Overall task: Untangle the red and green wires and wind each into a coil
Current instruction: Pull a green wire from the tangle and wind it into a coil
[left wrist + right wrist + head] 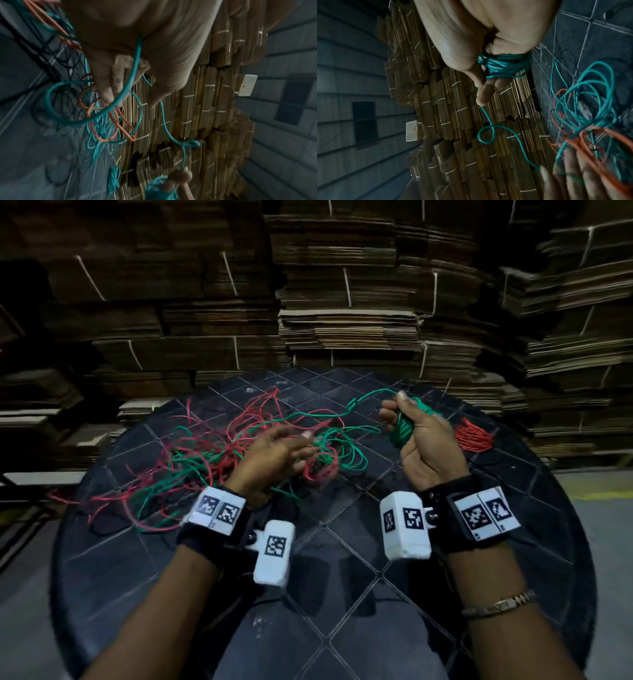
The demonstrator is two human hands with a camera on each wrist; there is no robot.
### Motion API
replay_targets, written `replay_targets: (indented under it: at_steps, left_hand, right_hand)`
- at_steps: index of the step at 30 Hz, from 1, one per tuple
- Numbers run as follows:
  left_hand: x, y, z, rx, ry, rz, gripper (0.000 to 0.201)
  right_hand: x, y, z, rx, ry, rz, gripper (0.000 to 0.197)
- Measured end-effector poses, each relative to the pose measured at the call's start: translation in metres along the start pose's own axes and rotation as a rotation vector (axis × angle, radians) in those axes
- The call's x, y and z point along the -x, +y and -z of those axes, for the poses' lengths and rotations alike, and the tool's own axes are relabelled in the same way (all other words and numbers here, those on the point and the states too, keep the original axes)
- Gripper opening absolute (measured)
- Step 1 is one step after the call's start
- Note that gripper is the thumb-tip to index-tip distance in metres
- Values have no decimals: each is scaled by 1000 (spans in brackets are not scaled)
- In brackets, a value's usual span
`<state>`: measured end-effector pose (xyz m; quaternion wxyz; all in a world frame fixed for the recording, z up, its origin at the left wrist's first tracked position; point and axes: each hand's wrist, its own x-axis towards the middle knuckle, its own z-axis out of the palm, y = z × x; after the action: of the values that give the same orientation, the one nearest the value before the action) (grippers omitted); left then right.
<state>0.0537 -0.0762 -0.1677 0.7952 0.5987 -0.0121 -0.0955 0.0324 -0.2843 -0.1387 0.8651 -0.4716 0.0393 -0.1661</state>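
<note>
A loose tangle of red and green wires [212, 453] is spread over the left half of the round black table [342, 559]. My left hand [274, 453] hovers over the tangle's right end, fingers curled; it pinches the green wire [164, 121], and red and green loops drape over its fingers [583, 180]. My right hand [424, 446] is raised, with a green coil [404, 429] wound round its fingers [505, 65]. The green strand running between my hands has a small loop [486, 135]. A wound red coil [474, 436] lies on the table to the right of my right hand.
Tall stacks of tied, flattened cardboard [342, 302] stand close behind the table and around its far sides. Some wire ends hang over the table's left edge [65, 498]. The near half of the table carries only my forearms.
</note>
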Motion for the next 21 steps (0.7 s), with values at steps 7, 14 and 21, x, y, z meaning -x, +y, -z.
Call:
replay_targets:
  at_steps: [7,14,21]
  left_hand:
    - [1,7,18,-254,-3,-107,14]
    - [32,27,13,-459,151,-479,21]
    - [54,15,-31,-302,-261,-186,47]
  right_hand:
    - [-3,16,0,158,12,27,12]
    - [-2,16,1,226,37,92,12]
    - [9,18,-8,310,-169,50,16]
